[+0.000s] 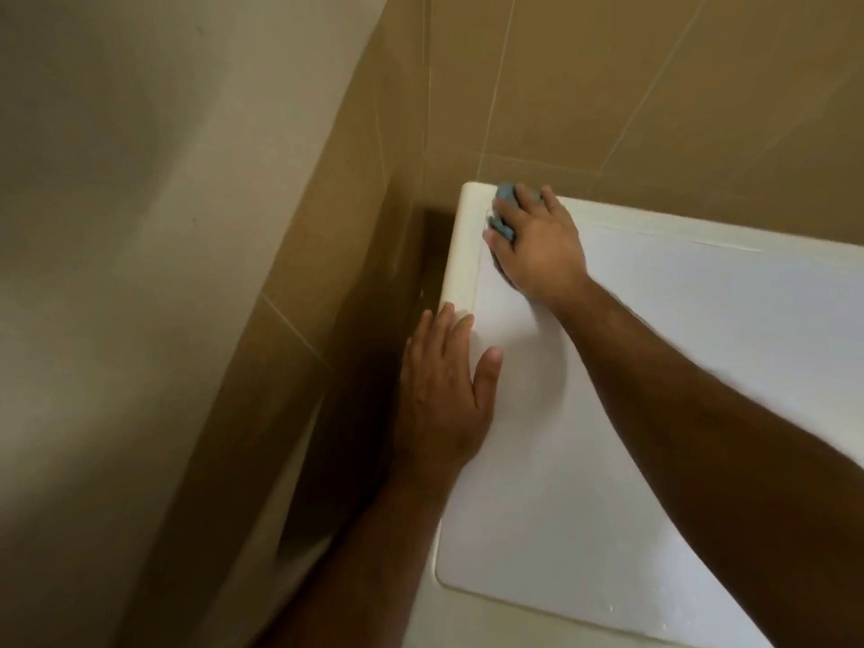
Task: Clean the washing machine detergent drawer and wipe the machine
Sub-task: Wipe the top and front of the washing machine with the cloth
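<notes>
The blue cloth point(504, 209) lies mostly hidden under the right hand's fingers point(526, 212) (only edges show past the fingertips); the washing machine point(701, 348) runs off the right edge.

1. No text, label, brand, number or sign can be read on the white top of the washing machine point(654, 367).
2. The brown wall tiles point(608, 86) carry no writing.

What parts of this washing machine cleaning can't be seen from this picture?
Head view only:
- Detergent drawer and machine front: out of frame; only the washing machine top shows.
- Blue cloth: mostly covered by the right hand.
- Gap beside the machine: in shadow, partly behind the left hand.
- Machine's right side: cut off by the edge.
</notes>
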